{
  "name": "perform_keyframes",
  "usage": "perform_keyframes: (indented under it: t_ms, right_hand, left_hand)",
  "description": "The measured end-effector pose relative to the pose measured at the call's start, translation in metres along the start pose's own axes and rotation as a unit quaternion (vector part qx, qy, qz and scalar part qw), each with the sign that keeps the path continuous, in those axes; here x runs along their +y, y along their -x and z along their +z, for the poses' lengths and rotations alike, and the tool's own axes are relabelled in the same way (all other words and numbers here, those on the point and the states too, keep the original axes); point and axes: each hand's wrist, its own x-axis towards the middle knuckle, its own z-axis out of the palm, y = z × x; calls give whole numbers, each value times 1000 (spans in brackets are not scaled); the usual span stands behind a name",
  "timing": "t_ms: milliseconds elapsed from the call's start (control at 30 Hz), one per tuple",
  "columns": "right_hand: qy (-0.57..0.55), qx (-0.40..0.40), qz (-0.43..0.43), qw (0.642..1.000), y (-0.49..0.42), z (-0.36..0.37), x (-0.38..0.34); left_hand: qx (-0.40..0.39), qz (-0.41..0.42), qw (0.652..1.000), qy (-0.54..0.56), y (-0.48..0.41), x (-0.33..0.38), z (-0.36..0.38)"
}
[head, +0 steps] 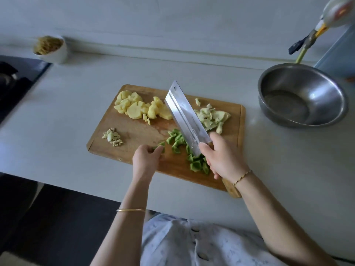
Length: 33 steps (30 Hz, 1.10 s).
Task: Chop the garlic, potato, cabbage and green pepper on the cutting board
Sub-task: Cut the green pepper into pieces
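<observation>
A wooden cutting board (134,135) lies on the white counter. Yellow potato chunks (140,107) sit at its far left, chopped garlic (113,137) at its left edge, pale cabbage pieces (213,118) at its far right. Green pepper pieces (180,144) are spread along the near middle. My right hand (221,158) grips the wooden handle of a broad cleaver (184,116), blade raised and slanting over the pepper. My left hand (147,156) pinches a piece of green pepper (160,147) at the board's near edge.
A steel bowl (301,96) stands to the right of the board. A white cup of sticks (51,48) is at the back left beside a dark stove (13,83). A bottle (330,14) hangs at the top right. The counter edge runs just below the board.
</observation>
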Motion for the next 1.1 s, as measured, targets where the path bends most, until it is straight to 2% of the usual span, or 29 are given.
perform_keyframes:
  t_ms: [100, 200, 433, 767, 867, 967, 1100]
  right_hand:
    - [32, -35, -16, 999, 0, 21, -8]
    - [62, -53, -28, 996, 1, 35, -11]
    - [73, -93, -27, 993, 4, 52, -14]
    - [205, -81, -27, 975, -6, 85, -28]
    - [184, -73, -24, 980, -12, 84, -30]
    - [92, -68, -5, 993, -9, 68, -16]
    - [8, -13, -1, 1000, -2, 34, -7]
  left_hand:
    - [2, 4, 992, -123, 4, -5, -1]
    - [10, 14, 985, -174, 7, -6, -8]
    - [59, 136, 978, -144, 2, -19, -10]
    - [68, 151, 978, -128, 3, -21, -6]
    - [63, 143, 981, -118, 5, -22, -6]
    - [47, 149, 982, -105, 7, -21, -2]
    - [-6, 165, 982, -96, 8, -13, 6]
